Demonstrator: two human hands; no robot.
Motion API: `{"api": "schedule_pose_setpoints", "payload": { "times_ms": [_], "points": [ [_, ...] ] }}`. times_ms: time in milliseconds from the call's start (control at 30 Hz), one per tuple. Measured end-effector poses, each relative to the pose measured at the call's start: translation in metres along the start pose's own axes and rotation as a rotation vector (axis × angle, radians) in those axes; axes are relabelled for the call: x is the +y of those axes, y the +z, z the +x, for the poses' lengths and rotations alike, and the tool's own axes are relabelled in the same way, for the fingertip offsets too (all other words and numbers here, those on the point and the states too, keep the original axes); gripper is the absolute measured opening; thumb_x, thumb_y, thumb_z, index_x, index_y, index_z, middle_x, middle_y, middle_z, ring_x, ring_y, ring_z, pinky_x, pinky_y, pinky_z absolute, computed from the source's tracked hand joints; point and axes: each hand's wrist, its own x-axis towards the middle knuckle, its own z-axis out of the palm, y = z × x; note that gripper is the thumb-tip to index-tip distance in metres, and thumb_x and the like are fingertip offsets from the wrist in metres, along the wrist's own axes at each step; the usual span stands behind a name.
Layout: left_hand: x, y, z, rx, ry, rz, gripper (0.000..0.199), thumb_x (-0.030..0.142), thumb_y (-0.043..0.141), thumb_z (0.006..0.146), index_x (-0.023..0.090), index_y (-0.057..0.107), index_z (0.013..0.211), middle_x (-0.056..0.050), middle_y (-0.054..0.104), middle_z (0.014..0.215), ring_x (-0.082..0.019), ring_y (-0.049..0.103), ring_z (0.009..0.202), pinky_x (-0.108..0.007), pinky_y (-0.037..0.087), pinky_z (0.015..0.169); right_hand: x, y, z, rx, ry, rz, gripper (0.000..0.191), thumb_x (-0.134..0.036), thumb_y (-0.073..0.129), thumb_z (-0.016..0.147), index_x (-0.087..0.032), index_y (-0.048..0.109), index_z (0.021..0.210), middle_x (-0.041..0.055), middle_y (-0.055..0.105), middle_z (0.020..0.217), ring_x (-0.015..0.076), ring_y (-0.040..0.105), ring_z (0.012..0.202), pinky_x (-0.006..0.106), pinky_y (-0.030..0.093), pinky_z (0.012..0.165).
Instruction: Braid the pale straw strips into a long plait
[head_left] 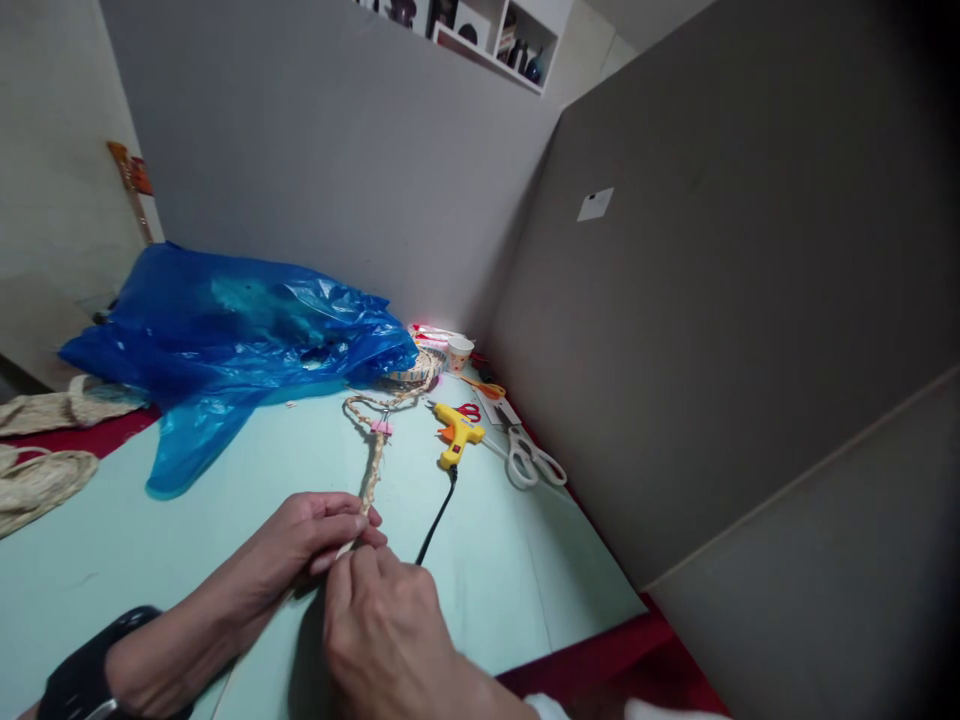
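Note:
A braided straw-coloured cord (374,465) runs from my hands up the pale green tabletop. My left hand (319,535) pinches it near its lower end, thumb and fingers pressed together. Close against it, my right hand (386,625) is curled with its back to me, gripping the cord's strands; its fingertips are mostly hidden. Farther up, a pink binder clip (381,428) is clamped on the braid. Past the clip the cord loops back toward a patterned roll beside the blue bag. One thin loose strand trails down under my left wrist.
A yellow hot glue gun (459,435) with a black cable lies right of the braid. Beyond it are grey-handled scissors (534,460), red-handled scissors (470,411) and a paper cup (460,352). A blue plastic bag (247,320) covers the back left. Grey partitions (675,300) bound the table.

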Motion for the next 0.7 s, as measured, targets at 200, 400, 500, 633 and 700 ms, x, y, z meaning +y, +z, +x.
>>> {"api": "schedule_pose_setpoints", "payload": {
  "times_ms": [200, 400, 500, 633, 700],
  "points": [
    [0.007, -0.005, -0.006, -0.097, 0.063, -0.031, 0.030, 0.041, 0.079, 0.076, 0.013, 0.071, 0.083, 0.011, 0.033, 0.050, -0.006, 0.020, 0.049, -0.020, 0.014, 0.046, 0.048, -0.034, 0.011, 0.079, 0.457, 0.686, 0.026, -0.033, 0.052, 0.100, -0.017, 0.066, 0.114, 0.0077, 0.072, 0.100, 0.0190, 0.066, 0.091, 0.029, 0.048, 0.082],
    [0.006, -0.003, -0.007, -0.111, 0.082, 0.002, 0.041, 0.045, 0.082, 0.070, 0.016, 0.065, 0.093, 0.000, 0.067, 0.075, -0.012, 0.057, 0.063, -0.022, 0.035, 0.056, 0.058, 0.003, 0.023, -0.084, 0.474, 1.102, 0.023, -0.034, 0.055, 0.097, -0.014, 0.067, 0.095, 0.0002, 0.063, 0.073, 0.0132, 0.055, 0.067, 0.023, 0.040, 0.063],
    [0.001, -0.006, -0.005, -0.080, 0.089, 0.037, 0.049, 0.049, 0.080, 0.070, 0.022, 0.056, 0.103, 0.003, 0.069, 0.074, -0.011, 0.056, 0.058, -0.021, 0.033, 0.054, 0.054, 0.007, 0.024, -0.053, 0.537, 1.050, 0.019, -0.030, 0.056, 0.095, -0.015, 0.066, 0.093, -0.0021, 0.057, 0.069, 0.0116, 0.047, 0.062, 0.023, 0.034, 0.060],
    [-0.003, -0.011, -0.004, -0.078, 0.113, 0.107, 0.047, 0.048, 0.073, 0.077, 0.025, 0.045, 0.108, 0.007, 0.066, 0.069, -0.012, 0.054, 0.057, -0.022, 0.034, 0.055, 0.049, -0.006, 0.023, -0.030, 0.448, 0.860, 0.031, -0.023, 0.052, 0.095, -0.017, 0.055, 0.065, -0.0051, 0.043, 0.058, 0.0104, 0.038, 0.059, 0.024, 0.027, 0.058],
    [-0.004, -0.013, -0.005, -0.093, 0.134, 0.160, 0.043, 0.048, 0.067, 0.081, 0.025, 0.042, 0.108, 0.007, 0.066, 0.070, -0.013, 0.055, 0.060, -0.024, 0.037, 0.059, 0.047, -0.010, 0.022, -0.004, 0.424, 0.799, 0.036, -0.022, 0.051, 0.096, -0.017, 0.052, 0.060, -0.0053, 0.040, 0.056, 0.0104, 0.035, 0.058, 0.025, 0.025, 0.058]
  ]
}}
